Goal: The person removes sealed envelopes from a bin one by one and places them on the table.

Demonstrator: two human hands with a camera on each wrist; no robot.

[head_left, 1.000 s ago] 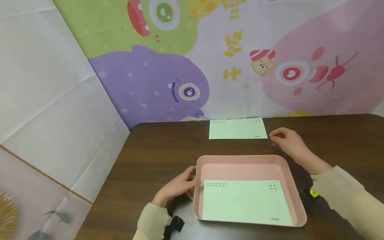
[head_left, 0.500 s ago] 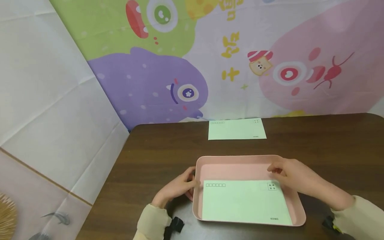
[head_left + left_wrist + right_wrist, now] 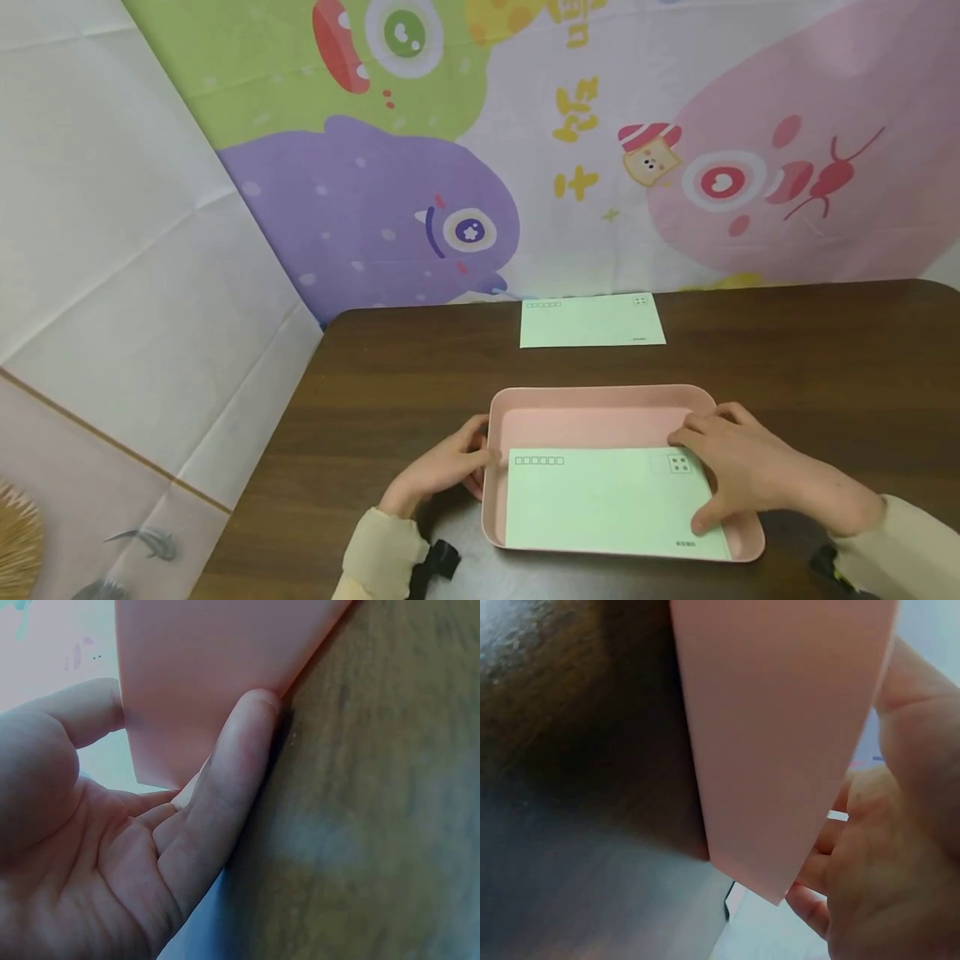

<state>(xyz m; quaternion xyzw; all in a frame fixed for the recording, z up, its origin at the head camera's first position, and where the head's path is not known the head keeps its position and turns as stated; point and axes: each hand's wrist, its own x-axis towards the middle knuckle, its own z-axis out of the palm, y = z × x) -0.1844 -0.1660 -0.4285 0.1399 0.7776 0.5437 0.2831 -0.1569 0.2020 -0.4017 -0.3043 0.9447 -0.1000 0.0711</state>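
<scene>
A pale green envelope lies in the front part of a shallow pink tray on the dark wooden table. At the tray's left side, my left hand grips the wall, thumb over the rim and fingers against the outside; the left wrist view shows the tray wall between them. My right hand spreads over the tray's right rim, with the thumb over the envelope's right part and the fingertips near its upper right corner. In the right wrist view the tray's outer wall stands in front of those fingers.
A second pale green envelope lies at the table's back edge, against a cartoon-printed cloth backdrop. The dark table reaches left and right of the tray. A pale wall covering stands at the left.
From beside the back envelope, my right hand has come forward over the tray's right side, and its fingers have spread over the front envelope. My left hand has stayed on the tray.
</scene>
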